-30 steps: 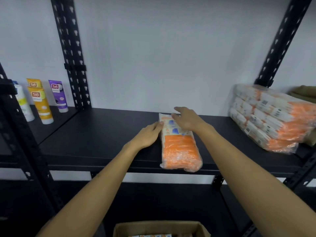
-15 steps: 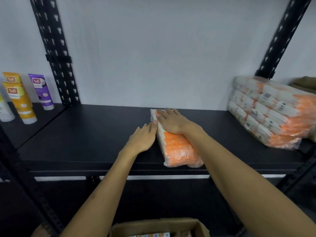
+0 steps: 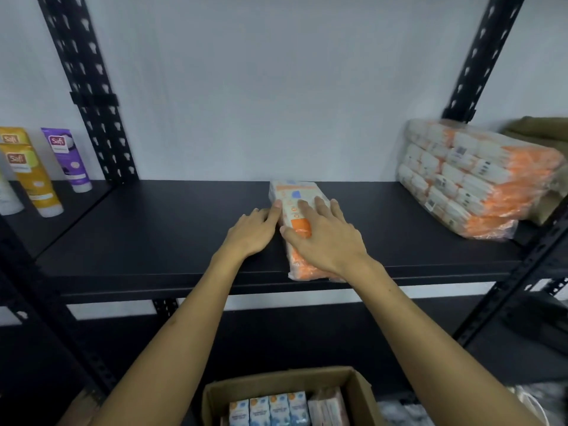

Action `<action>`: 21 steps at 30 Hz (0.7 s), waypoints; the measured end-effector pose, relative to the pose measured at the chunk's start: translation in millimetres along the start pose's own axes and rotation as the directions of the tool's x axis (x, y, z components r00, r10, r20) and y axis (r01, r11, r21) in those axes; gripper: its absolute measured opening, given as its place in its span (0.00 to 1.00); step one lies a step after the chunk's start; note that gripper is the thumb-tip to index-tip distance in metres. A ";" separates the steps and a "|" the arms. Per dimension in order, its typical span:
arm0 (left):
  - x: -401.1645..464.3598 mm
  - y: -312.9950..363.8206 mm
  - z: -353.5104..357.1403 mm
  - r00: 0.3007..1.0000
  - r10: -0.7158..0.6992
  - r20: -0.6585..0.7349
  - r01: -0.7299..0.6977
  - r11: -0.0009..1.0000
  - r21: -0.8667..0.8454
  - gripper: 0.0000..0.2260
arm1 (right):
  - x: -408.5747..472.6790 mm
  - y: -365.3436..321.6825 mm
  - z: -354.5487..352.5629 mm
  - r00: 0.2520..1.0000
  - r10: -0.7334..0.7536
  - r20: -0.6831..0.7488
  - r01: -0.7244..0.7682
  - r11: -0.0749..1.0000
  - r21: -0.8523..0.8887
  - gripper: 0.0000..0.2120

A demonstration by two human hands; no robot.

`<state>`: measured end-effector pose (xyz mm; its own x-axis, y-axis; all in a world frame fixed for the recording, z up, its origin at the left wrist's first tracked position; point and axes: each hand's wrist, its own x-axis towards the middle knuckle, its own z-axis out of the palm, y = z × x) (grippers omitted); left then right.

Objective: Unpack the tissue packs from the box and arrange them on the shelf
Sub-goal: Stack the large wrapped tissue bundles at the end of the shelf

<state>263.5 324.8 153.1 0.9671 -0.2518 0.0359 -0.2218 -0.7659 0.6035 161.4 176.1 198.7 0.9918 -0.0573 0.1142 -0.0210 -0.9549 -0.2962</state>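
Tissue pack (image 3: 295,198) under flat right hand (image 3: 325,241)

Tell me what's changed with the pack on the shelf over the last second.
The tissue pack has been pushed deeper onto the shelf, its near end no longer overhanging the front edge. The right hand stays flat on top; the left hand stays against its left side. The big bundle hasn't moved.

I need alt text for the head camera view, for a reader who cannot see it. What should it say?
Two bare hands settle an orange-and-white tissue pack on a black shelf: the right hand lies flat on top, the left hand touches its left side. A wrapped stack of packs sits at the right; an open cardboard box with more packs stands below.
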 end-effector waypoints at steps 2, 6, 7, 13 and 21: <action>-1.3 0.4 -0.3 1.000 0.012 0.013 -0.013 0.999 0.035 0.37 | 0.1 7.5 -4.2 1.000 -0.007 -0.021 0.007 1.000 0.012 0.35; -6.9 1.4 1.4 0.992 0.118 0.046 -0.125 0.976 0.179 0.30 | 2.3 40.9 -24.9 1.000 0.006 0.026 -0.007 0.999 0.039 0.35; -6.4 1.5 1.8 0.989 0.136 0.062 -0.146 0.963 0.228 0.29 | 1.2 52.4 -29.6 0.999 0.020 0.026 -0.021 0.999 0.036 0.35; -3.2 14.2 7.8 0.995 0.077 0.068 -0.094 0.950 0.297 0.36 | -11.5 127.8 -60.1 0.990 0.140 -0.007 -0.138 0.986 0.096 0.36; 21.7 93.6 51.3 0.970 0.182 0.160 -0.220 0.938 0.268 0.31 | -21.5 141.0 -57.2 0.954 0.298 -0.030 -0.296 0.954 0.053 0.44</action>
<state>257.3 217.3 169.5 0.8781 -0.4781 0.0175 -0.4541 -0.8215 0.3448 129.9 26.0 208.7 0.9362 -0.3481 0.0493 -0.3073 -0.8784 -0.3661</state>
